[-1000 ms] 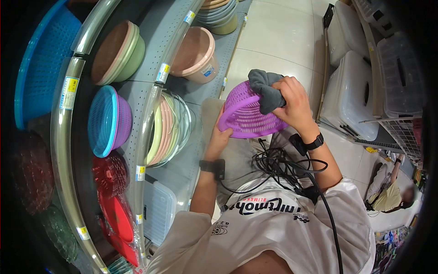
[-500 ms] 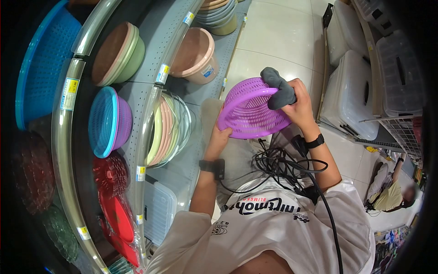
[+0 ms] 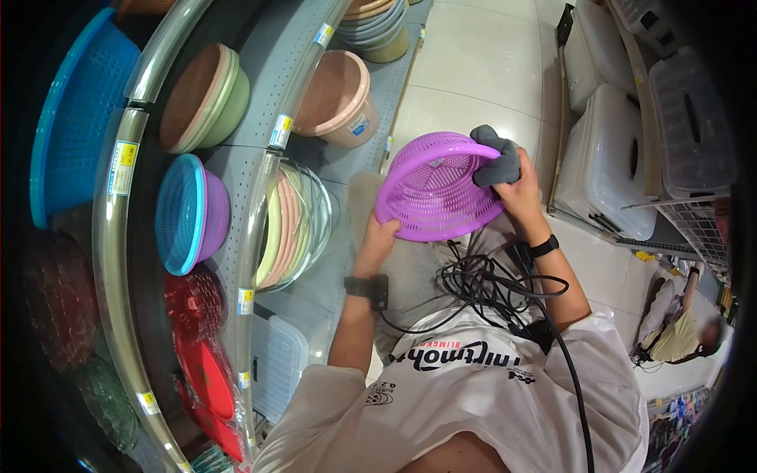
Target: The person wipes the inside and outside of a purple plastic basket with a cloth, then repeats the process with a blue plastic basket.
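A purple plastic colander basket (image 3: pixel 449 219) with slotted walls is held tilted in front of me, its open mouth partly facing me. My left hand (image 3: pixel 379 240) is closed on the rim at its lower left. In my right hand (image 3: pixel 520 194) is a bunched dark grey cloth (image 3: pixel 497 167), pressed against the rim at the basket's right side. The fingers behind the cloth are partly hidden. Below the basket, a tangle of black cables (image 3: pixel 485 284) hangs over my lap.
On the left, shelves hold a blue-and-purple pair of baskets (image 3: pixel 180 214), stacked basins (image 3: pixel 209 98), a pink bucket (image 3: pixel 339 98) and red plastic ware (image 3: pixel 206 370). Lidded clear storage boxes (image 3: pixel 611 162) stand at right. Another person (image 3: pixel 674 335) is farther off at lower right.
My right hand and the cloth have shifted slightly right and down along the rim. The basket has turned a little, showing more of its inside. My left hand keeps its hold.
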Motion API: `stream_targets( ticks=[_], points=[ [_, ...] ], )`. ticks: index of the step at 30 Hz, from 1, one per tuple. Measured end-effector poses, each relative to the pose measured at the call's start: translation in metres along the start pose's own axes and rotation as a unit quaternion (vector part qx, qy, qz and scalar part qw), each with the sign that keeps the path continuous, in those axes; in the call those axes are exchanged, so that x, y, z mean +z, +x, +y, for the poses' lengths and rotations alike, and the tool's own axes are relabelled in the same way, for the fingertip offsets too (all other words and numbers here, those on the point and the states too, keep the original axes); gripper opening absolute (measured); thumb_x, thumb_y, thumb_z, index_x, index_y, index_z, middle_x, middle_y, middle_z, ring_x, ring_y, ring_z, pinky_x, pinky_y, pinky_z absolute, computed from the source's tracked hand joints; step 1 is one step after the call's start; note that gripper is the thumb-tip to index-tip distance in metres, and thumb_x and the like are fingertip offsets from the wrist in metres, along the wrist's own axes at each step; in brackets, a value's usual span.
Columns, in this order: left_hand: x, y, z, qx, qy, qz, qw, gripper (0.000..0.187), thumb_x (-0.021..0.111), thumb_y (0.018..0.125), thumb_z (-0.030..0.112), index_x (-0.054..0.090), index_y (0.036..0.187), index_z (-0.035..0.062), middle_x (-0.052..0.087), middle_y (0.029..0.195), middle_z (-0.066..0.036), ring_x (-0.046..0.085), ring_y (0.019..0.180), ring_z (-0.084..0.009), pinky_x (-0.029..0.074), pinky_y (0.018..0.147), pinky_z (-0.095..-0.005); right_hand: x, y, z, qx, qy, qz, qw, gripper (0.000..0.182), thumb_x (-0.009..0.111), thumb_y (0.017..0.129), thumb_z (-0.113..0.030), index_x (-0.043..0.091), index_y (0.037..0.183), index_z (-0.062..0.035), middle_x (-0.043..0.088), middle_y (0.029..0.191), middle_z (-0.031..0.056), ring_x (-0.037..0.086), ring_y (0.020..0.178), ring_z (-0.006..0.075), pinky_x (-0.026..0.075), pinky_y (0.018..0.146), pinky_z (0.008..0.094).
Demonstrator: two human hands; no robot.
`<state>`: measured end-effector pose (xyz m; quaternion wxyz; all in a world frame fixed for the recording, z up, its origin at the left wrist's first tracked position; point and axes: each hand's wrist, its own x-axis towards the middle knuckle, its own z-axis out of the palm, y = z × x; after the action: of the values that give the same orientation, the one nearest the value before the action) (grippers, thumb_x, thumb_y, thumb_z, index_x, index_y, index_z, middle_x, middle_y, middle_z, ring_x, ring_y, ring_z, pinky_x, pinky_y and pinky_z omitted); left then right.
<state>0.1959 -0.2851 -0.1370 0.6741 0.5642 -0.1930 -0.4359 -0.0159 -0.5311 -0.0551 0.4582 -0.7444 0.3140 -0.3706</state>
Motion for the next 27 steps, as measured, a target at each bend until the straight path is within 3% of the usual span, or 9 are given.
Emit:
stream_targets(
  ticks=[6, 8, 9, 11, 14, 19, 23, 25, 27],
  points=[
    [0.003, 0.001, -0.004, 0.016, -0.027, -0.03, 0.999, 0.055, 0.06, 0.085, -0.011, 0.057, 0.138, 0.0002, 0.066, 0.124, -0.006, 0.063, 0.113, -0.016, 0.051, 0.098, -0.0313, -0.014, 0.013, -0.015, -0.034, -0.053, -0.018, 0.998, 0.043, 0.083, 0.079, -0.012, 0.062, 0.114, -0.0022, 0.063, 0.101, 0.0125, 0.065, 0.096, 0.0312, 0.051, 0.088, 0.0379],
    [0.001, -0.001, -0.005, 0.026, -0.027, -0.041, 0.998, 0.056, 0.064, 0.085, -0.01, 0.056, 0.14, 0.0004, 0.066, 0.128, -0.007, 0.063, 0.117, -0.0167, 0.051, 0.101, -0.0326, -0.023, 0.027, -0.028, -0.138, -0.116, -0.026, 0.983, 0.043, 0.082, 0.074, -0.009, 0.062, 0.111, -0.002, 0.06, 0.097, 0.0138, 0.062, 0.091, 0.0346, 0.051, 0.082, 0.0406],
    [0.001, -0.002, -0.005, -0.006, -0.025, -0.049, 0.998, 0.057, 0.067, 0.087, -0.008, 0.055, 0.141, 0.001, 0.065, 0.128, -0.007, 0.062, 0.119, -0.0171, 0.05, 0.103, -0.0333, -0.027, 0.034, -0.038, -0.138, -0.116, -0.027, 0.983, 0.043, 0.082, 0.074, -0.009, 0.062, 0.111, -0.002, 0.06, 0.097, 0.0138, 0.062, 0.091, 0.0346, 0.051, 0.082, 0.0406],
    [0.005, -0.002, -0.004, -0.038, -0.026, -0.06, 0.997, 0.057, 0.07, 0.088, -0.007, 0.055, 0.142, 0.0016, 0.065, 0.129, -0.006, 0.061, 0.12, -0.0174, 0.05, 0.104, -0.0341, -0.032, 0.049, -0.068, -0.245, -0.176, -0.046, 0.953, 0.045, 0.081, 0.069, -0.008, 0.063, 0.11, -0.0028, 0.057, 0.095, 0.0137, 0.06, 0.09, 0.0361, 0.049, 0.078, 0.0438],
    [0.012, -0.002, -0.001, -0.009, -0.036, -0.073, 0.997, 0.066, 0.076, 0.087, 0.0, 0.051, 0.147, 0.0004, 0.063, 0.133, -0.006, 0.06, 0.12, -0.0168, 0.051, 0.101, -0.0318, -0.033, 0.063, -0.108, -0.275, -0.247, -0.103, 0.924, 0.048, 0.08, 0.064, -0.005, 0.063, 0.109, -0.0061, 0.057, 0.097, 0.0113, 0.059, 0.094, 0.0339, 0.05, 0.08, 0.0441],
    [0.001, -0.004, -0.016, 0.064, 0.0, -0.054, 0.996, 0.085, 0.072, 0.09, -0.002, 0.029, 0.164, 0.0017, 0.049, 0.154, -0.009, 0.052, 0.138, -0.0209, 0.043, 0.116, -0.034, 0.0, 0.061, -0.138, -0.327, -0.288, -0.213, 0.874, 0.049, 0.079, 0.06, -0.002, 0.062, 0.105, -0.0094, 0.057, 0.1, 0.0073, 0.06, 0.098, 0.0303, 0.05, 0.085, 0.0429],
    [0.002, -0.008, -0.013, 0.038, -0.023, -0.034, 0.998, 0.084, 0.071, 0.091, -0.002, 0.03, 0.164, 0.0018, 0.048, 0.157, -0.01, 0.05, 0.141, -0.0213, 0.039, 0.12, -0.0358, 0.023, 0.057, -0.134, -0.326, -0.295, -0.214, 0.872, 0.046, 0.081, 0.061, -0.004, 0.062, 0.103, -0.0104, 0.057, 0.1, 0.0068, 0.059, 0.097, 0.029, 0.049, 0.084, 0.0426],
    [0.007, -0.006, -0.009, 0.015, -0.068, 0.011, 0.998, 0.064, 0.064, 0.09, -0.012, 0.048, 0.15, 0.0006, 0.06, 0.143, -0.009, 0.057, 0.132, -0.0219, 0.046, 0.112, -0.0376, 0.025, 0.058, -0.125, -0.316, -0.279, -0.208, 0.883, 0.046, 0.081, 0.062, -0.005, 0.062, 0.103, -0.0103, 0.057, 0.099, 0.0069, 0.059, 0.097, 0.0293, 0.049, 0.083, 0.0424],
    [0.007, -0.003, -0.006, 0.027, -0.064, 0.0, 0.998, 0.064, 0.062, 0.088, -0.013, 0.049, 0.149, 0.0003, 0.061, 0.14, -0.009, 0.058, 0.13, -0.0215, 0.047, 0.111, -0.0369, 0.024, 0.059, -0.115, -0.305, -0.266, -0.201, 0.892, 0.045, 0.081, 0.062, -0.006, 0.062, 0.103, -0.0102, 0.057, 0.099, 0.0071, 0.059, 0.096, 0.0295, 0.049, 0.083, 0.0421]
  ],
)
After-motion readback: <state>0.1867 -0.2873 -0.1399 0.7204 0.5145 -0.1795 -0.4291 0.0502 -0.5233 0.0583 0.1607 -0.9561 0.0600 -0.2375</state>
